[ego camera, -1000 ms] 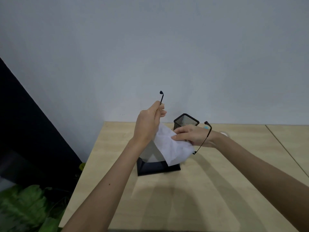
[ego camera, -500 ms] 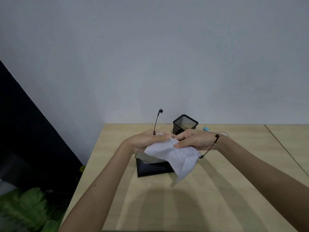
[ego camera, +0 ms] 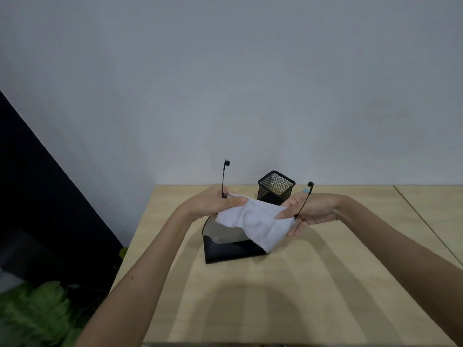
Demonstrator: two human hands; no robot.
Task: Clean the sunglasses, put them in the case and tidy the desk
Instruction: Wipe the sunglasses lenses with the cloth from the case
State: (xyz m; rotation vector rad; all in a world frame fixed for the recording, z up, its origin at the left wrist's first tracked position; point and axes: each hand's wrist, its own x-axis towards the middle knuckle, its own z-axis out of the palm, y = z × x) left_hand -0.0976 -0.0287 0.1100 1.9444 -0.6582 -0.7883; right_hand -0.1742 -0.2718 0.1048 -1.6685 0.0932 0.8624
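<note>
I hold the sunglasses (ego camera: 223,230) above the desk with their two thin black arms pointing up. A white cleaning cloth (ego camera: 253,221) is draped over most of the front, and one dark lens shows below it. My left hand (ego camera: 213,202) grips the left end of the frame and the cloth's left edge. My right hand (ego camera: 309,211) holds the right end with the cloth pinched against it. The black case (ego camera: 233,251) lies on the desk directly under the sunglasses, partly hidden by the cloth.
A black mesh pen cup (ego camera: 275,187) stands behind my hands near the wall. A small blue item (ego camera: 306,190) peeks out beside my right wrist. The wooden desk (ego camera: 250,296) ends at the left, with green leaves (ego camera: 32,314) on the floor below.
Both hands came down from chest height to just above the case. The sunglasses turned level with both arms upright, and the cloth now spreads across the front between my hands.
</note>
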